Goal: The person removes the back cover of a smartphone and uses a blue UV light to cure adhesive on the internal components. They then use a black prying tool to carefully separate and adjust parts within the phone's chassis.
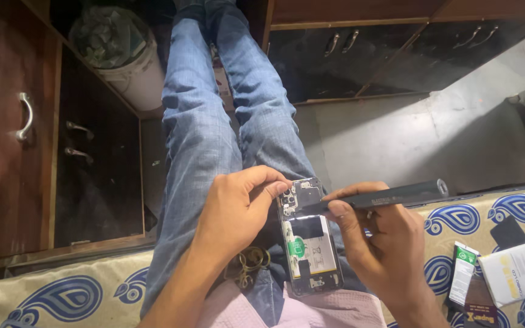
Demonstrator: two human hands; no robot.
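An opened phone (308, 243) with its back cover off lies on my lap, showing a white battery with a green sticker and the circuit board at its top. My left hand (238, 209) grips the phone's upper left edge, fingers curled onto the board area. My right hand (384, 249) holds a dark grey pen-shaped screwdriver (390, 195) nearly level, its tip touching the top of the phone near the camera part. A bunch of keys on a ring (250, 262) rests on my jeans just left of the phone.
I sit on a cushion with a blue paisley print (475, 215). Small boxes and packets (511, 270) lie on it at the right. Dark wooden cabinets with metal handles (25, 115) stand left and ahead. A white bucket (132, 67) stands by my feet.
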